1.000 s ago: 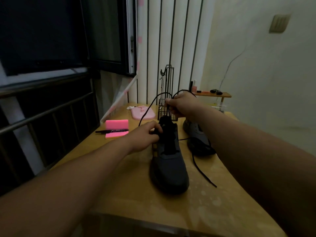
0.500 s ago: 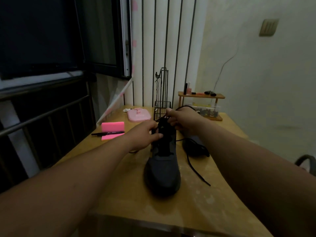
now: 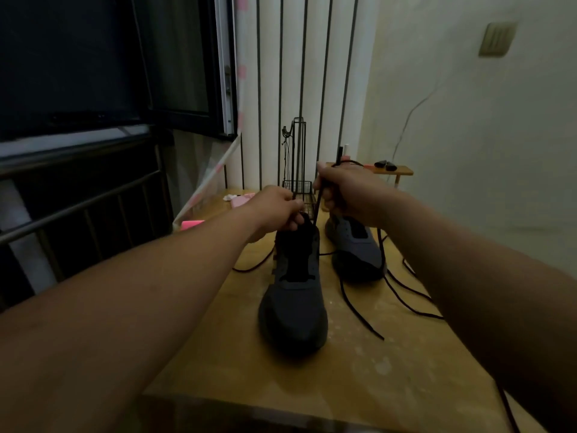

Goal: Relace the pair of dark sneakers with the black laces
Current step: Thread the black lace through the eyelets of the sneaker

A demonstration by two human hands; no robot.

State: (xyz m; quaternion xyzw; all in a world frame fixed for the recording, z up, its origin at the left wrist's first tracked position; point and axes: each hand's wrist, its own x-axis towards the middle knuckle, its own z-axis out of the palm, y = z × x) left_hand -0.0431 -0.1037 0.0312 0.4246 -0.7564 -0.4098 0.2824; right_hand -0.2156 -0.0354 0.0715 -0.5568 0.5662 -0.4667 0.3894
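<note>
Bare forearms (image 3: 162, 289), bare left hand (image 3: 276, 210), right hand (image 3: 349, 192)

head cam | worn on head | faces forward and down | near, over table (image 3: 374, 385) edge

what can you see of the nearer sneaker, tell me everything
The near sneaker is dark grey, fabric-looking, with a black tongue and its toe pointing at the camera. It stands upright on the wooden table. The left hand grips its top at the tongue; the right hand holds a black lace stretched up from it.

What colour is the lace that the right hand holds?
Black: the lace shows best in the head view.
</note>
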